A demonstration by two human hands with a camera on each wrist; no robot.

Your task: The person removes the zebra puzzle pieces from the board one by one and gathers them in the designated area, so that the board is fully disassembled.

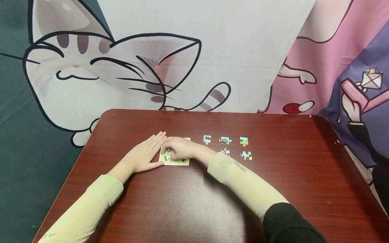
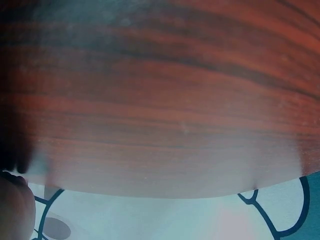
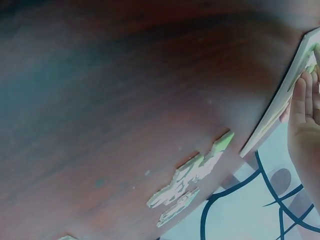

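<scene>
A small puzzle board (image 1: 185,164) with a white rim and a green picture lies on the table. My left hand (image 1: 143,153) rests along its left side, fingers straight, thumb at the lower left corner. Over the board is my right hand (image 1: 180,147), its fingers bent down onto the picture's left part. Those fingers cover much of the picture, and I cannot tell whether they pinch a piece. In the right wrist view, the right hand (image 3: 304,110) shows at the right edge against the tray-like board (image 3: 265,122).
Several loose jigsaw pieces lie right of the board, among them a blue one (image 1: 207,139), a green one (image 1: 244,141) and a lower one (image 1: 247,155). My right forearm overlaps this area. The brown table (image 1: 182,209) ends at a cat-printed curtain (image 1: 243,50).
</scene>
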